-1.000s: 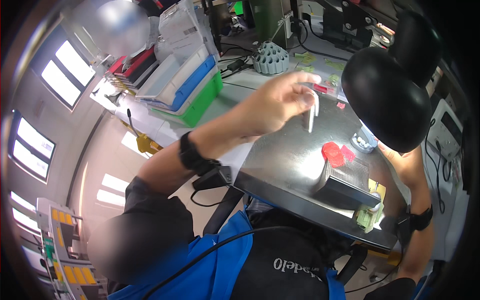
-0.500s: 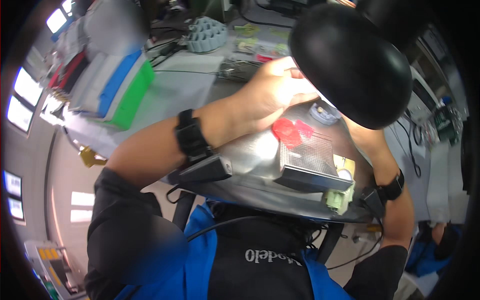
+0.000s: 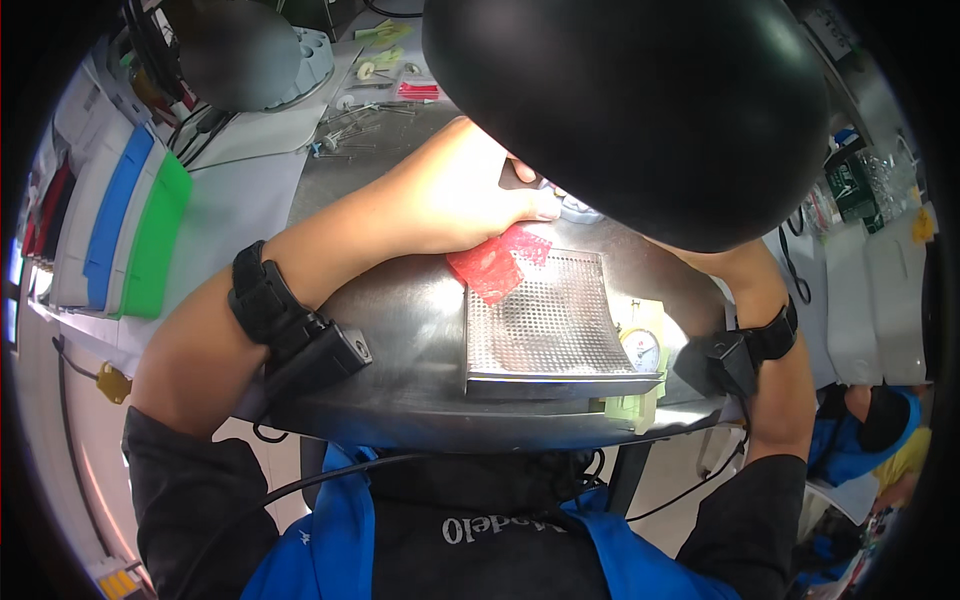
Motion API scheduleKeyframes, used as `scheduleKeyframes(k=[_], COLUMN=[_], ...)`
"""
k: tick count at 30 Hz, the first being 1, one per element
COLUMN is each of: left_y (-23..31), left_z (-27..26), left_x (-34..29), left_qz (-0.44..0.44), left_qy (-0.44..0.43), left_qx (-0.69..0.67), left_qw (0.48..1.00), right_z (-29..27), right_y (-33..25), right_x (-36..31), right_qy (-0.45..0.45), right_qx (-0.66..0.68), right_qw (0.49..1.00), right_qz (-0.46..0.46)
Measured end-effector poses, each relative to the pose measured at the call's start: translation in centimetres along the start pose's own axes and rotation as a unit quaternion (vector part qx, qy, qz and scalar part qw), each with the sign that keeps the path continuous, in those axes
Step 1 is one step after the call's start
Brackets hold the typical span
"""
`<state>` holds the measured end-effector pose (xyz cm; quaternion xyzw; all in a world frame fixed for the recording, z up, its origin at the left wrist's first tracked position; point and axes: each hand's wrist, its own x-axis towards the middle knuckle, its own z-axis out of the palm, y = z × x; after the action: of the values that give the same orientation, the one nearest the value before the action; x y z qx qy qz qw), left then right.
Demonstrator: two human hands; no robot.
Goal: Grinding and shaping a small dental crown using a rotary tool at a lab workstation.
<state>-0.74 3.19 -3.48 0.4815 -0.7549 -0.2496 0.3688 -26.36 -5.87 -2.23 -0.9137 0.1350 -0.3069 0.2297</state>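
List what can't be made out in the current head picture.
All head view:
Right hand: fingers hidden behind the black lamp.
Left hand: some fingers behind the lamp, grip unclear.
Grey model: partly hidden by the lamp.
Round dial: markings too small.
Grey rack: partly lost behind a blurred dark patch.

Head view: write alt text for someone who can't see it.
A person's left hand is beside a grey object that a black lamp partly hides, along with most of the right hand; red sheets overlap a perforated tray on the tabletop.
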Motion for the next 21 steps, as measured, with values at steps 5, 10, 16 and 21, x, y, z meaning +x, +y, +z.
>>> scheduleKeyframes(k=[5,10,16,21], left_y=[-1.2,-2.4,-2.5,-1.6], left_z=[-0.2,0.3,0.2,-0.4], left_x=[-0.2,-0.1,0.0,-0.1], left_qz=[0.02,0.034,0.001,0.055], left_qy=[-0.032,-0.011,-0.025,-0.044], left_qx=[0.04,0.039,0.018,0.001], left_qw=[0.998,0.999,1.0,0.998], right_z=[0.1,0.5,0.7,0.7], right_y=[0.0,-0.1,-1.0,-1.0], right_x=[-0.7,-0.2,-0.4,-0.4], right_qy=[-0.06,-0.069,-0.037,-0.05], right_qx=[-0.092,-0.067,-0.075,-0.082], right_qw=[0.994,0.995,0.996,0.995], right_qz=[-0.003,-0.013,-0.042,-0.026])
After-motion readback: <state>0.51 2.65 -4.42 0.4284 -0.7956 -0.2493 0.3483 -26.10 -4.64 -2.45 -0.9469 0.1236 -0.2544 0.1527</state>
